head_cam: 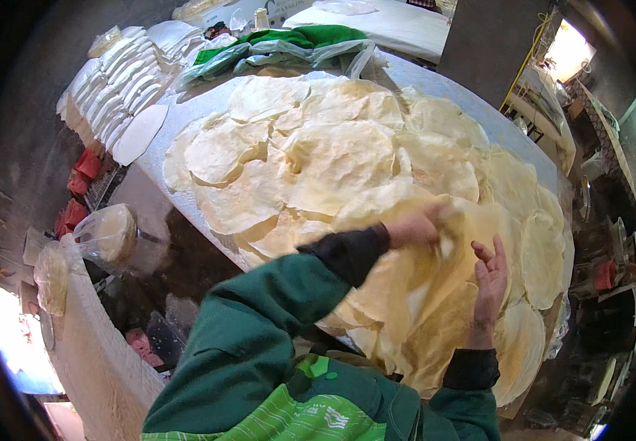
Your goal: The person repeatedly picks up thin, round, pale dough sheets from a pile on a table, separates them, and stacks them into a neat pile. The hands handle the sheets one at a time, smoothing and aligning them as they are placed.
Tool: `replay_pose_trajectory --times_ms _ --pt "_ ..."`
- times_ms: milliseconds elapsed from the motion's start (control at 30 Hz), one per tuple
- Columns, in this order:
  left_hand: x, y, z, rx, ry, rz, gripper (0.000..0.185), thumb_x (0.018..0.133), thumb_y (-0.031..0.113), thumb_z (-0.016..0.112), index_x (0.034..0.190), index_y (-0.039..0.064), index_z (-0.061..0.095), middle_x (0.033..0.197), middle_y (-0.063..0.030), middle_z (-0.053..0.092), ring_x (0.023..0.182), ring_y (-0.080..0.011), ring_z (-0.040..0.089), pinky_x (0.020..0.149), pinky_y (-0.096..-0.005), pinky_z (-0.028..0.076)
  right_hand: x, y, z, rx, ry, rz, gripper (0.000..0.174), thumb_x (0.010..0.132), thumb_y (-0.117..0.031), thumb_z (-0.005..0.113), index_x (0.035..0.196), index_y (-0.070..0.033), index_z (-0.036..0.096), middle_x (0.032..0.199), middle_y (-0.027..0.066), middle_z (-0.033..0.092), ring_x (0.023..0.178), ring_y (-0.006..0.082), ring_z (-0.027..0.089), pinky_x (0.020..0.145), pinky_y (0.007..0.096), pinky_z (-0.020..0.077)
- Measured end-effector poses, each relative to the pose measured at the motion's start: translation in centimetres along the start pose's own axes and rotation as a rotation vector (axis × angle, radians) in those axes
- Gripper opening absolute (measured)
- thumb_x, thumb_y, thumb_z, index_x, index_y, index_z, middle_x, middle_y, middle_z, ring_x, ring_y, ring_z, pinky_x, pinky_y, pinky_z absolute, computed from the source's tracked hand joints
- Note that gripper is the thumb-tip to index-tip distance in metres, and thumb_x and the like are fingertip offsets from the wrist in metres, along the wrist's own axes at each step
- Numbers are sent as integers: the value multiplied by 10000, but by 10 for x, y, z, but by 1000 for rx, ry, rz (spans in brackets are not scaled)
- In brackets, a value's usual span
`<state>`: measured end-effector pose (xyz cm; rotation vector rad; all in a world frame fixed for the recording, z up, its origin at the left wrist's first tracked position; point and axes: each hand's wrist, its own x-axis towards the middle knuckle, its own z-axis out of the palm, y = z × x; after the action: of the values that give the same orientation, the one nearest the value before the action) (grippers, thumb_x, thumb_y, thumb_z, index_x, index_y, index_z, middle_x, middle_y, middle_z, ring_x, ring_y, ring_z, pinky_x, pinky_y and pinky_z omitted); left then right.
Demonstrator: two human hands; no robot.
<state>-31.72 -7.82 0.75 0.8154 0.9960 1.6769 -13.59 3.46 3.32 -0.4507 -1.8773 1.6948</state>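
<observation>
Large, thin, pale rounds of flatbread (340, 160) overlap across the table in front of me. My left hand (417, 227) reaches over them from the left, its fingers blurred by motion. A thin yellowish flatbread sheet (433, 308) hangs in folds that gather under that hand, which appears to grip it; the fingertips are not clear. To the right, my right hand (491, 281) is raised palm up with the fingers apart and nothing in them. It is beside the folded sheet, over more rounds. Both arms wear green sleeves with dark cuffs.
Stacks of white folded packs (119, 82) stand at the table's far left corner. A green cloth with clear plastic (296, 41) lies along the far edge. Bagged round breads (111, 234) sit at left, near red containers (83, 171). A dark pillar (475, 49) rises beyond the table.
</observation>
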Motion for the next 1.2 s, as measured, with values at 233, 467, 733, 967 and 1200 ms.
replay_pose_trajectory --times_ms 233,467,733,967,1200 --pt "-124 166 -165 235 514 107 403 738 -40 597 1130 38 547 1050 -73 614 892 -163 611 767 -284 510 -14 23 -6 91 -18 220 393 871 -81 517 1249 22 483 978 114 628 915 174 587 905 318 444" --pt "-381 115 -387 347 1235 -103 388 740 6 547 1126 39 566 787 -100 630 756 -209 613 656 -290 485 -55 56 -25 153 34 434 315 887 -135 545 1170 1 531 943 90 640 795 118 593 756 243 477" --pt "-290 -46 -287 1823 1452 -367 678 697 294 663 1321 138 446 1315 -174 450 1180 -328 456 1016 -444 326 -103 55 -61 -3 226 480 300 899 -141 530 1161 7 527 943 96 633 803 120 598 743 246 484" --pt "-295 -94 -303 2013 602 -697 349 870 294 463 1151 151 613 1387 -87 427 1325 -324 299 1121 -442 165 -155 124 -106 -293 246 589 395 837 -182 613 1152 46 543 1095 148 613 1015 204 589 885 304 455" --pt "-281 -90 -329 1643 1025 -691 535 847 320 554 1307 68 451 1371 -165 415 1264 -324 387 1033 -396 326 -242 200 -266 -1238 1161 534 532 733 -304 688 1127 18 533 1078 216 577 1037 331 537 879 414 415"
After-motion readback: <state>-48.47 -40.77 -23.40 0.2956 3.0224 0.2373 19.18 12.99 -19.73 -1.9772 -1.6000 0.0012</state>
